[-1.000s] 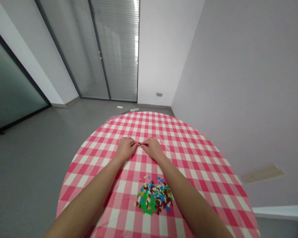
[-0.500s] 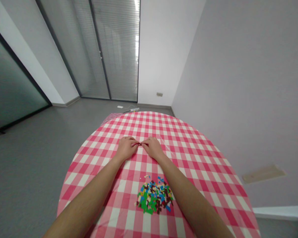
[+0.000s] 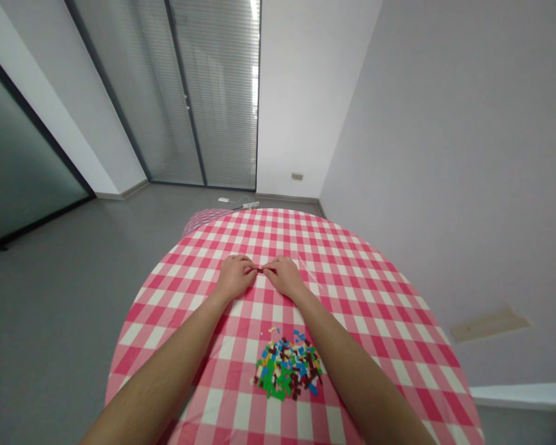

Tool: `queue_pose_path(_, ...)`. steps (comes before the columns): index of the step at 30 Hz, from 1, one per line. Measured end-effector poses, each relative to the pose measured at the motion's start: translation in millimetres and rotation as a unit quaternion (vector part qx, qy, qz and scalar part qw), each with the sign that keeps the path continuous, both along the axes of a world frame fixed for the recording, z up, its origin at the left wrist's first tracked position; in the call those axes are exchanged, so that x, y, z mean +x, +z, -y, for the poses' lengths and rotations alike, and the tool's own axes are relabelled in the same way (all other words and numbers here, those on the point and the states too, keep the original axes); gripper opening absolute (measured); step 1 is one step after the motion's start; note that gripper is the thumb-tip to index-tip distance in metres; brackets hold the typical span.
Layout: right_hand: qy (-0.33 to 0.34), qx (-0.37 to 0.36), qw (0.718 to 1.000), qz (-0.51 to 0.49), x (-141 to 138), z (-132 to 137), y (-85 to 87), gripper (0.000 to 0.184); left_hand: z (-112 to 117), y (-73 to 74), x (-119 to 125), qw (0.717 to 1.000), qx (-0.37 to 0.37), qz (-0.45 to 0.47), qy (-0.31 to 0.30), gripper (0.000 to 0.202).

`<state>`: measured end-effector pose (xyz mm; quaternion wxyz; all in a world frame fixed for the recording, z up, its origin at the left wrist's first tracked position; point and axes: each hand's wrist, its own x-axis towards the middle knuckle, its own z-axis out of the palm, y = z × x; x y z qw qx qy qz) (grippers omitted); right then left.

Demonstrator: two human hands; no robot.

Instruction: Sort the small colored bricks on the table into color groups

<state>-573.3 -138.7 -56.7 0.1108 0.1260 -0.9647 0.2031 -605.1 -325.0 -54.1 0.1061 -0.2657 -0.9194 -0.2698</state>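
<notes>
Head view: my left hand (image 3: 235, 276) and right hand (image 3: 285, 276) share a narrow pinch on a tiny red plastic piece (image 3: 260, 269), far of the heap of coloured plastic bricks (image 3: 287, 368). It looks light and stiff, best held by its ends.

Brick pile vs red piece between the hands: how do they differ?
The brick pile is many mixed-colour pieces; the red piece is single, one colour. The pile lies on the checked tablecloth; the piece is pinched between the left hand and right hand. Both look like plastic.
</notes>
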Motion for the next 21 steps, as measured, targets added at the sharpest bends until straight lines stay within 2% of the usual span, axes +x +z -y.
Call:
queue_pose_path(6,-0.009,0.006,1.000,0.020,-1,1,1.4,0.025,-1,0.4,0,1.000,0.003,-0.002,0.006,0.019)
queue_pose_path(12,0.006,-0.028,0.999,0.035,7,-4,8.4,0.027,-1,0.1,1,1.000,0.010,-0.014,0.006,0.018)
queue_pose_path(16,-0.002,-0.123,0.990,0.073,38,-17,18.6,0.027,1,1.5,2,0.999,0.035,-0.009,-0.001,0.020)
queue_pose_path(21,0.054,-0.133,0.974,0.176,95,-44,35.9,0.023,4,0.6,1,0.996,0.090,0.016,0.002,0.020)
